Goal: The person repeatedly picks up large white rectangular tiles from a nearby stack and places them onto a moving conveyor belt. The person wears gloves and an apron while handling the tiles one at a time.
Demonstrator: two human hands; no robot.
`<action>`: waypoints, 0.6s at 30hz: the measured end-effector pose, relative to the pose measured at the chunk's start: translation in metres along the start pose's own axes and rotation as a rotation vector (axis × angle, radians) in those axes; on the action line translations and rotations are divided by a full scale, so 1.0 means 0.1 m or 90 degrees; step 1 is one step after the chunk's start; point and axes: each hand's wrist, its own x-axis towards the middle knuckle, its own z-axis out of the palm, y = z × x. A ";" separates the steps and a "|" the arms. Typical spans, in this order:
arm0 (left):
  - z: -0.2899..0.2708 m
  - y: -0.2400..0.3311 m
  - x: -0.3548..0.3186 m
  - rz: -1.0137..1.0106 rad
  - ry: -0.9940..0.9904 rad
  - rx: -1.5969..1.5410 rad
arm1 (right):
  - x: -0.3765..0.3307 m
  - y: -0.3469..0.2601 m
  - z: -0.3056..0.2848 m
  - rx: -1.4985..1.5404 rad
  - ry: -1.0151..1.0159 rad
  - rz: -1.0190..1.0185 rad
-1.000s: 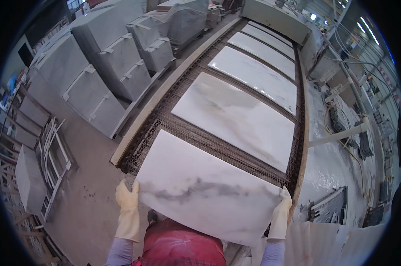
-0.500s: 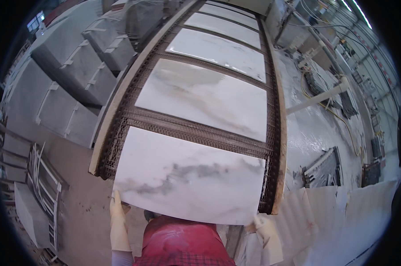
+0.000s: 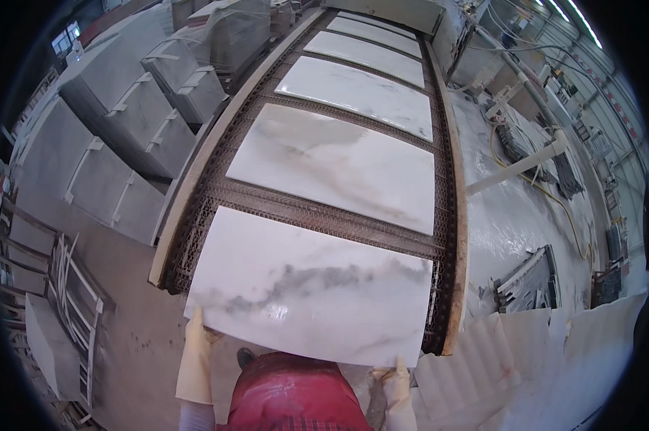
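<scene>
A white marble slab (image 3: 314, 287) with grey veins lies at the near end of a chain conveyor (image 3: 296, 197), its near edge reaching out past the belt. My left hand (image 3: 196, 348), in a cream rubber glove, holds the slab's near left corner, thumb on top and fingers partly hidden beneath. At the near right corner my right hand (image 3: 395, 384), gloved alike, grips the edge with its thumb up; its other fingers are mostly hidden below. Just beyond sits a second slab (image 3: 339, 165) with beige and grey veining, separated from the first by a strip of belt.
Several more slabs, among them a glossy one (image 3: 360, 93), lie farther up the belt. Stacked grey slabs (image 3: 134, 129) stand to the left, above a metal rack (image 3: 73, 309). Wet floor (image 3: 518, 208), a pale pipe (image 3: 518, 165) and corrugated sheets (image 3: 475, 359) are on the right.
My right hand has moved left and come onto the slab's near edge, its thumb now on top. The left hand keeps its corner. The view has shifted slightly.
</scene>
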 end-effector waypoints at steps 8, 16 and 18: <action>0.12 0.03 -0.01 -0.010 -0.016 0.042 | 0.32 0.09 -0.14 0.025 -0.023 0.023; -0.57 -0.21 -0.35 0.092 -0.156 0.263 | 0.65 0.16 -0.38 -0.065 -0.044 -0.005; -1.06 -0.53 -0.48 0.114 -0.127 0.297 | 0.54 0.13 -0.22 -0.183 -0.060 -0.013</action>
